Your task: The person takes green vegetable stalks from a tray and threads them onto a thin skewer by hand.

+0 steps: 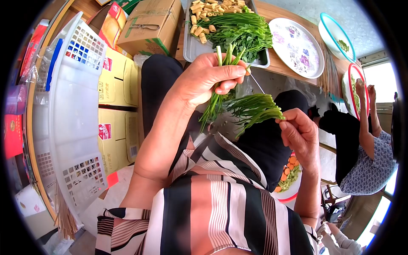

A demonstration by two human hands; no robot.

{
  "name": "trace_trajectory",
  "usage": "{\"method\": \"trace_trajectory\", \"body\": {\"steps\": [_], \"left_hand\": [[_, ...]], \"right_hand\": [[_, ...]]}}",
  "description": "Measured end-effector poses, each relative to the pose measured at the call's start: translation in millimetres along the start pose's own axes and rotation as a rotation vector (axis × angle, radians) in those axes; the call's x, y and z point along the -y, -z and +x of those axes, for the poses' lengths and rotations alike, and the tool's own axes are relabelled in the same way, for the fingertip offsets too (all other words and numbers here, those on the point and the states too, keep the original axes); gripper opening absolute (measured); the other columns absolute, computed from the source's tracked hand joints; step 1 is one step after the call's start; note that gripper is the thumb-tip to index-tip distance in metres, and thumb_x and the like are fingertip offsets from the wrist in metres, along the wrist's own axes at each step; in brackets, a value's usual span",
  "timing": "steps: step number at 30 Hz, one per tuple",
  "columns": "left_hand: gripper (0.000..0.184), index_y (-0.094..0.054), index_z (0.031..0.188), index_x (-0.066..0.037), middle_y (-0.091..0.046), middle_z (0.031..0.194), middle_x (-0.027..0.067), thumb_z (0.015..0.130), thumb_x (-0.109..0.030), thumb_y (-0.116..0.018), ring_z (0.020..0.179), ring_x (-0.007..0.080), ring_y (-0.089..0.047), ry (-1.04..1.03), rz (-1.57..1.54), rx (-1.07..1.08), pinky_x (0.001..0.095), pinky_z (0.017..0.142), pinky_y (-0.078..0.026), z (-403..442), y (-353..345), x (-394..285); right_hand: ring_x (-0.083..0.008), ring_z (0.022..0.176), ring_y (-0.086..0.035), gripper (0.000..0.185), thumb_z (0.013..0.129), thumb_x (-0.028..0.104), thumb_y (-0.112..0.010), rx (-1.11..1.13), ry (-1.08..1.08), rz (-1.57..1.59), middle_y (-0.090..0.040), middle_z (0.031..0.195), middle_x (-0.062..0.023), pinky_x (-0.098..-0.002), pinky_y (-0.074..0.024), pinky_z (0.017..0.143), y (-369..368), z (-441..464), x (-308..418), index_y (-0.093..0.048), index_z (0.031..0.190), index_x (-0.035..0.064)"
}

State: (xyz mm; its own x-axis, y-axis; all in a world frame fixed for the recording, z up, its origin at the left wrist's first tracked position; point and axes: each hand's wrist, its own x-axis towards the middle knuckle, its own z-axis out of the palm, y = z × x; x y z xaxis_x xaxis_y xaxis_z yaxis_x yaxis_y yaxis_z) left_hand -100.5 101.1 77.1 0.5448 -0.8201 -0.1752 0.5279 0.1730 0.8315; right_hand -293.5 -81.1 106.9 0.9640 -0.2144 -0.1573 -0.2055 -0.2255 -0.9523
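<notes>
My left hand (212,78) is closed around several green stems (215,104), their cut ends poking up above the thumb. A thin skewer (256,84) with a small orange piece near the fingertips slants down from this hand. My right hand (299,131) pinches the pale stem end of a leafy green bunch (255,108), which fans out toward the left hand over my lap. Beyond the hands, a metal tray (189,46) holds more long leafy greens (242,32) and short beige rolled pieces (203,29).
A floral plate (293,46), thin sticks (331,72) and a teal-rimmed bowl (331,34) are to the right of the tray. A red-rimmed basin (298,187) holds carrot pieces and greens. Another person (367,161) sits at right; cartons (117,80) and a white crate (76,123) stand left.
</notes>
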Motion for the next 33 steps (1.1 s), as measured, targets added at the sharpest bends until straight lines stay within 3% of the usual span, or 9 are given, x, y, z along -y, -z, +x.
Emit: {"method": "trace_trajectory", "body": {"steps": [8,9,10,13,16,23,33], "left_hand": [[0.017,-0.064,0.096,0.000,-0.062,0.077,0.0056,0.084,-0.011,-0.070,0.053,0.0057,-0.049,0.021,0.027,0.055,0.0180,0.043,-0.031,3.8,-14.9,17.0],[0.018,-0.065,0.096,0.001,-0.062,0.078,0.0053,0.086,-0.013,-0.068,0.060,0.0074,-0.052,0.004,0.022,0.079,0.0196,0.049,-0.037,4.4,-13.0,17.5],[0.018,-0.065,0.096,0.001,-0.062,0.078,0.0053,0.086,-0.013,-0.068,0.060,0.0074,-0.052,0.000,0.023,0.081,0.0196,0.049,-0.037,6.2,-13.6,19.1],[0.025,-0.066,0.099,0.003,-0.062,0.079,0.0033,0.092,-0.021,-0.060,0.074,0.0123,-0.057,-0.180,0.124,-0.013,0.0263,0.069,-0.046,11.1,-7.0,25.0],[0.028,-0.065,0.103,0.003,-0.061,0.079,0.0028,0.093,-0.023,-0.059,0.072,0.0123,-0.057,-0.212,0.054,-0.057,0.0260,0.068,-0.046,13.1,2.0,27.6],[0.031,-0.061,0.110,-0.002,-0.060,0.076,0.0027,0.094,-0.028,-0.057,0.056,0.0065,-0.043,-0.219,-0.015,-0.053,0.0188,0.054,-0.033,11.3,0.4,21.0],[0.025,-0.063,0.105,-0.004,-0.058,0.077,-0.0001,0.092,-0.026,-0.060,0.056,0.0051,-0.043,-0.220,0.060,-0.133,0.0187,0.050,-0.032,10.6,1.3,21.6]], "right_hand": [[-0.0016,0.052,-0.039,0.008,0.093,0.009,-0.055,0.009,0.004,0.045,-0.047,0.059,0.0041,-0.0190,-0.0288,0.046,-4.2,10.8,0.2,-0.058,0.092,0.0007],[-0.0016,0.052,-0.039,0.008,0.093,0.009,-0.055,0.008,0.004,0.042,-0.047,0.059,0.0041,-0.0190,-0.0288,0.046,-5.1,11.7,-1.2,-0.058,0.092,0.0007],[-0.0012,0.051,-0.039,0.009,0.094,0.010,-0.055,-0.007,0.005,0.059,-0.047,0.058,0.0043,-0.0186,-0.0277,0.046,-6.1,13.4,-3.2,-0.058,0.093,0.0010],[-0.0006,0.050,-0.037,0.010,0.094,0.011,-0.055,-0.038,-0.005,0.100,-0.047,0.058,0.0048,-0.0179,-0.0259,0.044,-7.9,14.6,-4.9,-0.058,0.094,0.0021],[-0.0002,0.049,-0.037,0.010,0.095,0.013,-0.055,-0.055,-0.035,0.136,-0.047,0.057,0.0051,-0.0172,-0.0247,0.043,-6.6,13.6,-10.2,-0.059,0.094,0.0031],[0.0002,0.048,-0.036,0.011,0.095,0.013,-0.055,-0.077,-0.036,0.145,-0.047,0.057,0.0054,-0.0167,-0.0241,0.043,-8.4,14.9,-11.7,-0.059,0.096,0.0034],[0.0005,0.050,-0.038,0.011,0.095,0.013,-0.056,-0.044,-0.015,0.121,-0.048,0.058,0.0056,-0.0165,-0.0251,0.044,-15.1,16.3,-2.2,-0.059,0.095,0.0020]]}}
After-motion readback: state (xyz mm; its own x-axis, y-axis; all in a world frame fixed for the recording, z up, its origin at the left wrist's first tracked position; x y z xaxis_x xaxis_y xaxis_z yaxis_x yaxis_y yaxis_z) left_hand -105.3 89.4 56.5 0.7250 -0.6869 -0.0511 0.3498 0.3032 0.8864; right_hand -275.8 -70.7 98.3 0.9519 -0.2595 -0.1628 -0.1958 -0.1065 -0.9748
